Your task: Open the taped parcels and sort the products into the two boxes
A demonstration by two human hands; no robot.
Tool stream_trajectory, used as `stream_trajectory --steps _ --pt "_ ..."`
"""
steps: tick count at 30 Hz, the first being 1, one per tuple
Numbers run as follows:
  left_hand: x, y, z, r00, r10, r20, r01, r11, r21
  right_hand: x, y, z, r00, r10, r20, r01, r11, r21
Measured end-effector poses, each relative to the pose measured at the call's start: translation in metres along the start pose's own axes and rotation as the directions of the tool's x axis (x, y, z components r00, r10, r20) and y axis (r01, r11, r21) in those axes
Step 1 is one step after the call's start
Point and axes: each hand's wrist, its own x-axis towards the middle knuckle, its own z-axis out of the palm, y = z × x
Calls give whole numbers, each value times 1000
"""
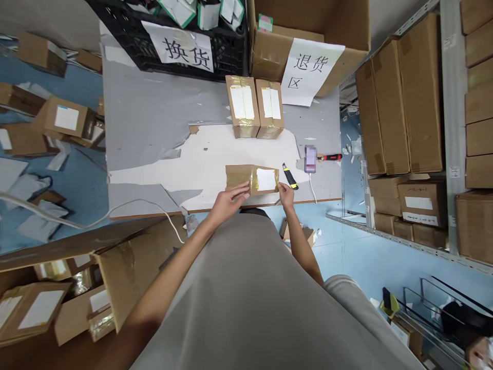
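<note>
A small cardboard box (pixel 238 176) with clear tape and a white label lies near the table's front edge. My left hand (pixel 228 202) rests its outstretched fingers on the box's near left side. At the right end of the box, the thumb and finger of my right hand (pixel 285 196) are pinched together on its edge; whether they also catch some tape is too small to tell. Just beyond that hand lies a yellow-and-black utility knife (pixel 290 176). Two taped cardboard boxes with white labels, the left one (pixel 243 105) and the right one (pixel 270 108), stand side by side farther back.
A black crate (pixel 134 43) and a large open carton (pixel 269 51) line the table's back. To the right are a phone (pixel 310 158) on a cable and a red-and-black handled tool (pixel 332 157). Shelved cartons (pixel 419 97) stand right; a big box of parcels (pixel 131 267) sits lower left.
</note>
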Motion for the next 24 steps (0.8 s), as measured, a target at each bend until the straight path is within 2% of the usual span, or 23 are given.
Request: stream_trajectory --steps 4,8,11,14,17,20,22,24 --pt "3 2 1 1000 14 -6 -14 999 33 0 -3 -2 1000 16 2 -16 1000 8" --pt "5 -14 -14 981 10 -193 8 996 93 -6 -15 3 1000 2 29 -3 1000 28" --pt "9 -28 -28 927 -52 -372 111 984 138 -14 -31 11 997 -30 76 29 999 14" --pt "14 -43 -42 856 -142 -498 248 957 153 -23 -51 22 992 -46 119 54 997 -61" --pt "19 -62 -54 802 -195 -564 329 933 145 -32 -70 32 987 -67 146 94 978 -185" --pt "21 -83 -67 763 -265 -589 370 927 64 -44 -91 40 978 -133 159 174 943 -283" --pt "20 -97 -80 727 -287 -623 374 927 9 -55 -106 49 957 -216 193 267 916 -299" --pt "18 -109 -94 683 -287 -672 366 930 -25 -70 -125 63 916 -313 249 380 875 -299"
